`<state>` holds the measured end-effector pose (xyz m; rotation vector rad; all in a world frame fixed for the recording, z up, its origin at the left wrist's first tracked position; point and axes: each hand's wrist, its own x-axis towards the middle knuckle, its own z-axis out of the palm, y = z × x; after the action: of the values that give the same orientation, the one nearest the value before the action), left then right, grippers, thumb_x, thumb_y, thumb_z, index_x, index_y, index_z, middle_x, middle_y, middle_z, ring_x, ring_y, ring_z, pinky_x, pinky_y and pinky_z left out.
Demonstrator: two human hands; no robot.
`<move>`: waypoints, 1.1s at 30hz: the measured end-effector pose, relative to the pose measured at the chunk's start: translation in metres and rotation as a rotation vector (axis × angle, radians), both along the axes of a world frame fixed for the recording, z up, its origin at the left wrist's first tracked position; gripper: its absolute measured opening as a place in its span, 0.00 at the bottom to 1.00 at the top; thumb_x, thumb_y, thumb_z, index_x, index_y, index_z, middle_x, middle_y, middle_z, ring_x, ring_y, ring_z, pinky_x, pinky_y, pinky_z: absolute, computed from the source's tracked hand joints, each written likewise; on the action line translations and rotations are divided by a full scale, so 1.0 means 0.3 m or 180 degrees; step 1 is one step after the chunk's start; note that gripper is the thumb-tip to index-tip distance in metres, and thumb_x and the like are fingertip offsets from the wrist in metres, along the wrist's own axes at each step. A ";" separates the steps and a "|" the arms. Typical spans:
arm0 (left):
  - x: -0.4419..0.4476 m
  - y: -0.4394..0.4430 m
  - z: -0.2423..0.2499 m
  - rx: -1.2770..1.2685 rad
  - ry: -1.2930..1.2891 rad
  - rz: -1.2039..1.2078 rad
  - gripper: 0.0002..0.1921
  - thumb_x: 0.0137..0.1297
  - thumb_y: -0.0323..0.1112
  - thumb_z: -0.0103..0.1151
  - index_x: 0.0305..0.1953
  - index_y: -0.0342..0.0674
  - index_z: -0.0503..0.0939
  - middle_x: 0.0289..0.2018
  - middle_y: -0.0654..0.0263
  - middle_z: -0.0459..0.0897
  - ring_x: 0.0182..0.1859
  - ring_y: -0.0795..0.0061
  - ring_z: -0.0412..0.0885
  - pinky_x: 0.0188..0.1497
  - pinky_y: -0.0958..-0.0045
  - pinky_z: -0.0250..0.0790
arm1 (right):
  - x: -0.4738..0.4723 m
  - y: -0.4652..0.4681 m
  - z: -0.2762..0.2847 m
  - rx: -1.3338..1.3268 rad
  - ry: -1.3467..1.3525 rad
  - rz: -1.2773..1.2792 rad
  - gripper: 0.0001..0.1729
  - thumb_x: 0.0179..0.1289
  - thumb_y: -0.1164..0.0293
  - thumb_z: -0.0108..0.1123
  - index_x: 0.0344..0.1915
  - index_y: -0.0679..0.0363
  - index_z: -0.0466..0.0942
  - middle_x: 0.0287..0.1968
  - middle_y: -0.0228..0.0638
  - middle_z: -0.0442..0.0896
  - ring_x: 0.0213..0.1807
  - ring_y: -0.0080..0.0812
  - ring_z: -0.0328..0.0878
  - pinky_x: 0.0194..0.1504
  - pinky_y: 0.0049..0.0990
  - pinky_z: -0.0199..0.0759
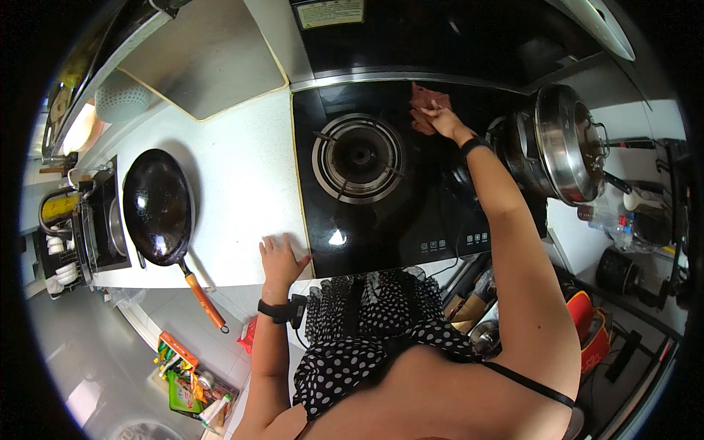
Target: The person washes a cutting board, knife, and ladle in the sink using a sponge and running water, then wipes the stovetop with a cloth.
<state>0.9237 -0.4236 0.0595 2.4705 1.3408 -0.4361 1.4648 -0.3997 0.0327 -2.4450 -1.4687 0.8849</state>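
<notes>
My right hand (pixel 446 120) presses a reddish-brown cloth (pixel 424 104) onto the black glass gas cooktop (pixel 374 231), near its back edge and right of the round burner (pixel 360 157). My left hand (pixel 281 258) rests palm down with fingers spread on the white countertop (pixel 242 214), its thumb at the cooktop's left edge. Nothing is in the left hand. A black wok (pixel 159 209) with a wooden handle (pixel 203 302) lies on the counter further left, the handle jutting past the front edge.
Right of my right forearm stands a large steel pot with a lid (pixel 569 146). A sink with a black faucet (pixel 49 206) is at the far left. A metal panel (pixel 203 60) leans at the back. Below left, a basket holds food packages (pixel 187 390). A cable hangs over the cooktop's front.
</notes>
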 end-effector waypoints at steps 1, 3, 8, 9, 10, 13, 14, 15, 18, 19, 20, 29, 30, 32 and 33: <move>0.002 0.007 0.001 -0.0074 -0.0048 0.0019 0.42 0.48 0.58 0.66 0.58 0.32 0.67 0.54 0.34 0.69 0.63 0.38 0.61 0.67 0.46 0.48 | 0.022 -0.062 -0.002 -0.0151 -0.0371 0.0021 0.26 0.65 0.66 0.43 0.64 0.39 0.68 0.74 0.43 0.45 0.69 0.44 0.58 0.67 0.32 0.54; -0.005 0.019 0.001 -0.0296 -0.0078 0.0052 0.42 0.48 0.57 0.65 0.58 0.32 0.67 0.54 0.33 0.69 0.63 0.37 0.61 0.67 0.46 0.48 | 0.052 -0.172 0.001 -0.0242 -0.0686 -0.0484 0.27 0.64 0.63 0.45 0.65 0.38 0.66 0.73 0.44 0.45 0.67 0.46 0.62 0.66 0.34 0.57; -0.018 0.002 -0.015 -0.0019 -0.0184 -0.0036 0.41 0.49 0.57 0.65 0.58 0.32 0.67 0.54 0.33 0.69 0.63 0.36 0.61 0.67 0.46 0.47 | 0.032 -0.199 0.032 -0.0729 -0.0730 -0.0890 0.29 0.64 0.60 0.48 0.67 0.40 0.63 0.71 0.47 0.54 0.65 0.47 0.65 0.65 0.35 0.58; -0.017 -0.002 -0.019 0.0052 -0.0149 -0.0061 0.42 0.49 0.57 0.65 0.59 0.32 0.66 0.54 0.33 0.69 0.62 0.36 0.61 0.67 0.46 0.47 | -0.005 -0.159 0.028 -0.0491 -0.0748 -0.0873 0.30 0.63 0.61 0.50 0.66 0.41 0.63 0.71 0.46 0.53 0.67 0.45 0.62 0.66 0.34 0.55; -0.017 -0.008 -0.020 0.0094 -0.0202 -0.0044 0.42 0.49 0.56 0.66 0.59 0.32 0.66 0.53 0.32 0.69 0.62 0.36 0.61 0.67 0.47 0.46 | -0.047 -0.123 0.026 -0.0202 -0.0868 -0.0363 0.30 0.63 0.62 0.52 0.66 0.42 0.64 0.72 0.45 0.52 0.69 0.44 0.58 0.68 0.32 0.52; -0.015 -0.012 -0.023 0.0162 -0.0243 -0.0055 0.42 0.48 0.55 0.66 0.59 0.32 0.66 0.54 0.31 0.69 0.62 0.37 0.61 0.67 0.46 0.47 | -0.212 0.030 -0.007 0.0188 -0.0334 0.0664 0.31 0.64 0.70 0.49 0.67 0.37 0.62 0.75 0.32 0.44 0.76 0.38 0.40 0.73 0.40 0.37; -0.019 -0.012 -0.019 0.0083 -0.0211 -0.0039 0.42 0.48 0.55 0.66 0.59 0.32 0.66 0.54 0.31 0.69 0.63 0.37 0.61 0.67 0.46 0.47 | -0.237 0.070 0.000 0.0105 -0.0471 0.0718 0.32 0.64 0.72 0.47 0.67 0.37 0.61 0.75 0.29 0.43 0.76 0.37 0.39 0.73 0.41 0.36; -0.018 -0.008 -0.019 0.0054 -0.0213 -0.0020 0.42 0.48 0.54 0.67 0.59 0.32 0.66 0.54 0.31 0.68 0.63 0.37 0.61 0.67 0.46 0.47 | -0.256 0.103 0.008 0.0142 -0.0460 0.0895 0.33 0.64 0.74 0.46 0.68 0.36 0.60 0.75 0.26 0.42 0.76 0.36 0.38 0.73 0.42 0.35; -0.022 -0.007 -0.021 0.0092 -0.0257 -0.0014 0.42 0.48 0.54 0.67 0.59 0.32 0.66 0.54 0.30 0.68 0.63 0.37 0.61 0.67 0.46 0.48 | -0.273 0.095 0.036 -0.0057 -0.0922 0.0919 0.36 0.61 0.76 0.43 0.69 0.35 0.58 0.75 0.27 0.43 0.76 0.35 0.39 0.73 0.41 0.36; -0.021 -0.007 -0.024 0.0122 -0.0242 -0.0051 0.42 0.48 0.54 0.67 0.59 0.32 0.66 0.54 0.30 0.68 0.63 0.37 0.61 0.67 0.46 0.48 | -0.268 0.063 0.043 0.0011 -0.0827 0.0920 0.36 0.62 0.77 0.43 0.69 0.36 0.57 0.75 0.29 0.44 0.76 0.36 0.39 0.72 0.42 0.38; -0.020 -0.007 -0.028 0.0088 -0.0246 -0.0030 0.42 0.48 0.54 0.67 0.59 0.31 0.66 0.54 0.29 0.67 0.63 0.36 0.61 0.67 0.46 0.48 | -0.273 0.010 0.043 0.0138 -0.0831 0.0887 0.37 0.62 0.78 0.43 0.69 0.37 0.57 0.75 0.31 0.44 0.76 0.38 0.40 0.72 0.44 0.39; -0.021 -0.007 -0.029 0.0160 -0.0312 -0.0112 0.43 0.47 0.53 0.67 0.59 0.30 0.66 0.51 0.31 0.71 0.61 0.36 0.63 0.65 0.47 0.50 | -0.549 -0.525 0.025 0.0447 -0.0838 0.0389 0.40 0.59 0.81 0.48 0.70 0.42 0.55 0.74 0.41 0.47 0.74 0.48 0.43 0.68 0.50 0.45; -0.023 -0.007 -0.029 0.0198 -0.0340 -0.0148 0.43 0.47 0.53 0.68 0.58 0.30 0.66 0.50 0.31 0.71 0.61 0.35 0.63 0.65 0.47 0.50 | -0.608 -0.561 0.025 0.0493 -0.0881 0.0313 0.38 0.59 0.79 0.48 0.70 0.43 0.56 0.74 0.39 0.46 0.75 0.46 0.43 0.69 0.49 0.44; -0.028 -0.011 -0.031 0.0265 -0.0342 -0.0229 0.43 0.47 0.53 0.68 0.59 0.30 0.66 0.50 0.32 0.71 0.60 0.36 0.63 0.65 0.47 0.51 | -0.729 -0.606 0.019 0.0315 -0.0921 0.0190 0.36 0.60 0.75 0.48 0.70 0.47 0.56 0.74 0.39 0.45 0.75 0.45 0.43 0.69 0.48 0.44; -0.030 -0.014 -0.033 0.0298 -0.0311 -0.0272 0.43 0.47 0.53 0.67 0.59 0.30 0.65 0.50 0.32 0.71 0.60 0.36 0.64 0.64 0.47 0.52 | -0.791 -0.619 0.015 0.0345 -0.0830 0.0174 0.37 0.61 0.74 0.48 0.71 0.47 0.54 0.75 0.39 0.44 0.75 0.44 0.41 0.70 0.47 0.42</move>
<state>0.9148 -0.4279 0.0498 2.5964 1.2478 -0.2736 1.2274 -0.5854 0.0371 -2.5252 -1.6256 0.4935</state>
